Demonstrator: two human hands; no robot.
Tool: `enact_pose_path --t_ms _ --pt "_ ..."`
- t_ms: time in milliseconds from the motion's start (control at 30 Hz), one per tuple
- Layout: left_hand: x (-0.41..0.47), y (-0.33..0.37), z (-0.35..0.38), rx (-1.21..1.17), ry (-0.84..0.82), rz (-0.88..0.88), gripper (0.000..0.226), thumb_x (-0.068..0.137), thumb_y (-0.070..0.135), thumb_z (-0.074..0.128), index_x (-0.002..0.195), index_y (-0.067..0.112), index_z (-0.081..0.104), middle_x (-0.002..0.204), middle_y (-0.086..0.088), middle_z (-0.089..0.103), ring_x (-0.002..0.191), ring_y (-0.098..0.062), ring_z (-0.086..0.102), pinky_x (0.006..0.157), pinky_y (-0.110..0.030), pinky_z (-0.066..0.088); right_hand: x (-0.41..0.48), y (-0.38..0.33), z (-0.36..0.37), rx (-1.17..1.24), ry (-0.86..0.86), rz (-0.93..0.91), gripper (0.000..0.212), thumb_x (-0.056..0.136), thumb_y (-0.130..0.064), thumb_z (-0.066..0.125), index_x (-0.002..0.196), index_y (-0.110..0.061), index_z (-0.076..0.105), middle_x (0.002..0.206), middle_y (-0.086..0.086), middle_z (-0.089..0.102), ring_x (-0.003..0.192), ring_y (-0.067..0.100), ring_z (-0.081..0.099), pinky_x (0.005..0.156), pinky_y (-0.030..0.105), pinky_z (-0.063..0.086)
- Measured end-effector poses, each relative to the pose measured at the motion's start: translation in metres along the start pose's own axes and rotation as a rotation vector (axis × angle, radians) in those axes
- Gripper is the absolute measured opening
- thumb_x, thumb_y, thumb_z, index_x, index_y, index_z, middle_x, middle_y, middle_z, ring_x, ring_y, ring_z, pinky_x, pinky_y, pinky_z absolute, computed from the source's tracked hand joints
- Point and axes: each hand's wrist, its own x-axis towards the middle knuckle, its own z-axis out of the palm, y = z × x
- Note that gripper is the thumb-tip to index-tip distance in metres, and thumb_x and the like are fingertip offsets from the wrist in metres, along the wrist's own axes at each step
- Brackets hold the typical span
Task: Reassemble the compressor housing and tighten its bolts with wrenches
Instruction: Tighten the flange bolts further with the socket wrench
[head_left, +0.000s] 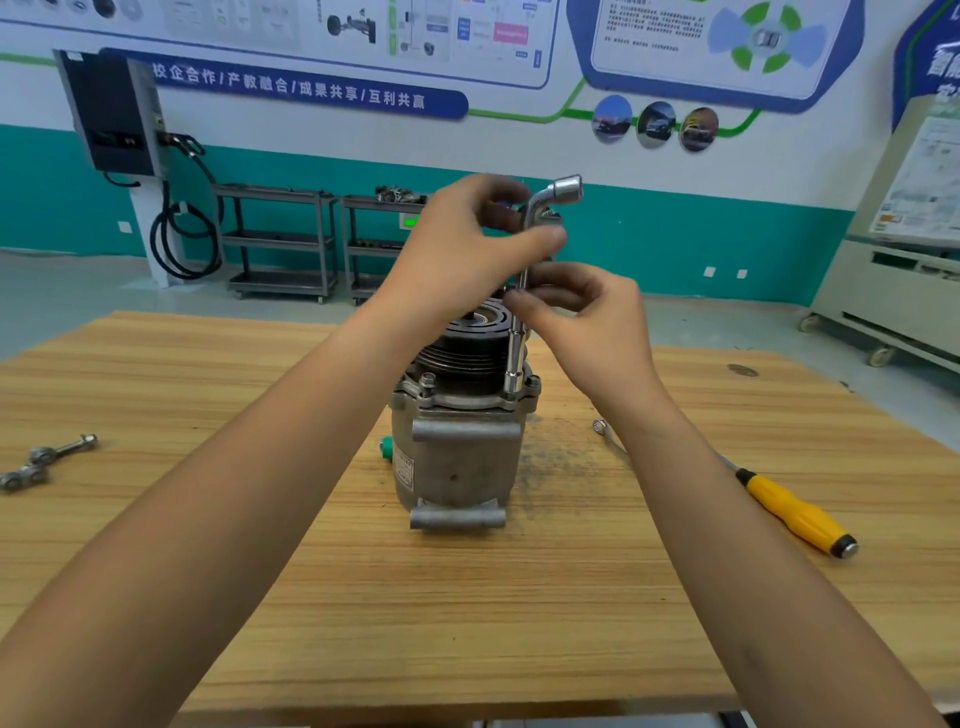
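A compressor housing (457, 447) is seen standing upright at the centre of a wooden counter (467, 597), its grooved pulley (467, 343) uppermost. An L-shaped socket wrench (519, 332) is held nearly vertical over the flange, its lower socket seated on a bolt (511, 397) at roughly the 3 o'clock edge of the housing's top, while its bent upper end points toward 1 o'clock. The left hand (467, 249) is closed around the wrench near the bend, thumb pressed against the shaft; the fingers (519, 299) of the right hand (587, 322) are pinched on the shaft lower down, directly beneath the left. A second bolt head (427, 382) is visible on the flange at about 9 o'clock, untouched by either hand.

The wrench's long axis is judged to lie in line with the bolt's own axis, so the coming move appears to be a turn about that vertical line, with the left hand better placed to swing the bent end and the right hand steadying the shaft. A slip off the bolt head is the likely risk if the shaft is allowed to tilt.

A yellow-handled screwdriver (800, 514) lies at 3 o'clock from the housing, an open-end wrench (610, 439) lies just beside the right forearm, and loose metal parts (47, 460) rest at 9 o'clock near the counter's left edge.
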Motion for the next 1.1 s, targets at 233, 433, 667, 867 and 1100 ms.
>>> enact_pose_path --t_ms 233,433,667,867,1100 --pt "-0.001 -0.004 -0.004 -0.002 -0.018 0.03 0.015 0.081 0.013 0.069 0.081 0.026 0.063 0.076 0.016 0.063 0.066 0.011 0.059 0.07 -0.014 0.051 -0.005 -0.003 0.0 -0.105 -0.146 -0.068 0.01 0.088 -0.023 0.063 0.087 -0.033 0.062 0.082 -0.025 0.062 0.083 -0.015 0.054 0.071 0.002 0.039" --pt "-0.007 -0.007 0.001 -0.159 -0.014 0.006 0.02 0.085 0.008 0.062 0.08 0.027 0.06 0.08 0.009 0.066 0.072 0.007 0.063 0.065 -0.015 0.052 -0.002 -0.007 -0.004 -0.146 -0.221 -0.062 0.016 0.095 -0.016 0.051 0.092 -0.029 0.06 0.082 -0.024 0.058 0.082 -0.01 0.052 0.069 0.002 0.037" --pt "-0.01 -0.012 0.008 -0.23 0.089 -0.053 0.018 0.078 0.009 0.073 0.085 0.016 0.058 0.071 0.006 0.062 0.058 0.006 0.059 0.054 -0.01 0.046 -0.003 -0.006 -0.005 -0.217 -0.034 -0.093 0.015 0.08 -0.027 0.072 0.071 -0.029 0.06 0.077 -0.018 0.056 0.078 -0.011 0.051 0.068 0.004 0.035" --pt "-0.01 -0.009 0.007 -0.185 0.049 -0.049 0.013 0.086 0.005 0.061 0.097 0.01 0.057 0.083 0.002 0.064 0.074 -0.001 0.062 0.064 -0.01 0.05 -0.001 -0.003 -0.008 -0.183 -0.234 -0.007 0.016 0.093 -0.016 0.053 0.102 -0.018 0.067 0.108 -0.005 0.057 0.11 0.009 0.049 0.088 0.012 0.035" --pt "-0.015 -0.009 0.007 -0.099 0.011 0.013 0.019 0.083 0.007 0.066 0.1 0.018 0.064 0.088 0.002 0.067 0.085 -0.008 0.065 0.078 -0.021 0.054 -0.005 -0.003 -0.003 -0.195 -0.119 -0.065 0.01 0.086 -0.022 0.065 0.087 -0.031 0.061 0.092 -0.015 0.051 0.091 -0.003 0.049 0.076 0.002 0.035"
